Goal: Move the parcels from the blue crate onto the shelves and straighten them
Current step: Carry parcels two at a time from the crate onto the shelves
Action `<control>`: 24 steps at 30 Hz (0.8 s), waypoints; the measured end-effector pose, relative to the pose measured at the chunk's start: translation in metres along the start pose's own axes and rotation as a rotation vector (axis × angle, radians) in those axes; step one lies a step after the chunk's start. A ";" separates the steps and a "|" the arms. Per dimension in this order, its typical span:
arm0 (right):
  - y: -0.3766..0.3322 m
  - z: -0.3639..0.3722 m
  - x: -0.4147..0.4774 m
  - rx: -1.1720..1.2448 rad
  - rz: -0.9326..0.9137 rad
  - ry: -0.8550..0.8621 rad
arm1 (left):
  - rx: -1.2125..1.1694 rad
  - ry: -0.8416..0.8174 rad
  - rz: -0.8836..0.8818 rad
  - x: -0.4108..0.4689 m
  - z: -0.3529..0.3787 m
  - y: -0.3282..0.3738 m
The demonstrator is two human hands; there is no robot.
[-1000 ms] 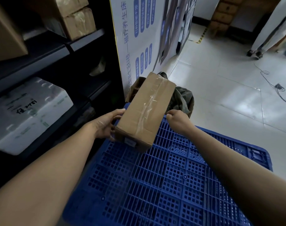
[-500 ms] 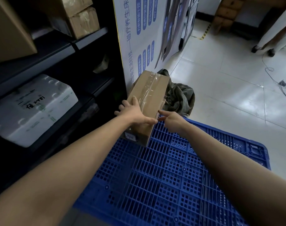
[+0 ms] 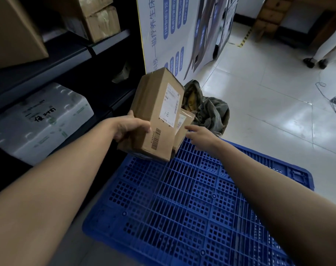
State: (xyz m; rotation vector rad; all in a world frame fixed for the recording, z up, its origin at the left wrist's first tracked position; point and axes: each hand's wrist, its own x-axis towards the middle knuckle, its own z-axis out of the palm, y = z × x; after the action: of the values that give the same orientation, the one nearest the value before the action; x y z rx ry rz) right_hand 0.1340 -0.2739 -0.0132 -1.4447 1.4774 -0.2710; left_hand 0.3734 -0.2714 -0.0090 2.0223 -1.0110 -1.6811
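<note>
My left hand [image 3: 129, 128] grips a long brown cardboard parcel [image 3: 153, 120] by its near left side, lifted and tilted above the far edge of the blue crate [image 3: 192, 208]; its white label faces up. A smaller brown parcel [image 3: 183, 124] with a white label stands just behind it, partly hidden. My right hand [image 3: 200, 134] hovers with fingers stretched toward that smaller parcel and holds nothing. The dark shelves [image 3: 71, 60] stand to the left.
A white foam box [image 3: 38, 121] fills the lower shelf and brown cartons [image 3: 100, 20] sit on the upper one. An olive cloth bundle [image 3: 207, 110] lies behind the crate. A printed board [image 3: 169, 35] leans by the shelves. A person's legs [image 3: 324, 54] and a floor cable [image 3: 334, 102] are at the right.
My left hand turned the long parcel over, label side up, and lifted it. My right hand let go and reaches toward the smaller parcel now uncovered behind it.
</note>
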 end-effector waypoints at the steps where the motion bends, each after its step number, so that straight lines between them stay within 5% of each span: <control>1: -0.005 0.006 0.002 0.009 -0.004 -0.025 | 0.007 -0.010 -0.007 -0.001 -0.001 -0.001; 8: -0.026 0.036 0.013 0.119 0.093 -0.114 | 0.037 -0.046 0.005 -0.007 -0.011 -0.016; 15: -0.028 0.048 0.031 0.246 0.136 -0.129 | -0.174 -0.010 0.078 0.014 -0.015 -0.034; 24: 0.013 0.031 0.066 0.254 0.220 0.111 | -0.350 -0.135 0.125 0.032 -0.070 -0.069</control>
State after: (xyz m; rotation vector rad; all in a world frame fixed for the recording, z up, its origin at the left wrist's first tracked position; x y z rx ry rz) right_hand 0.1641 -0.3116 -0.0690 -1.0705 1.6129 -0.3914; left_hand 0.4628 -0.2587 -0.0589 1.6106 -0.7981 -1.8007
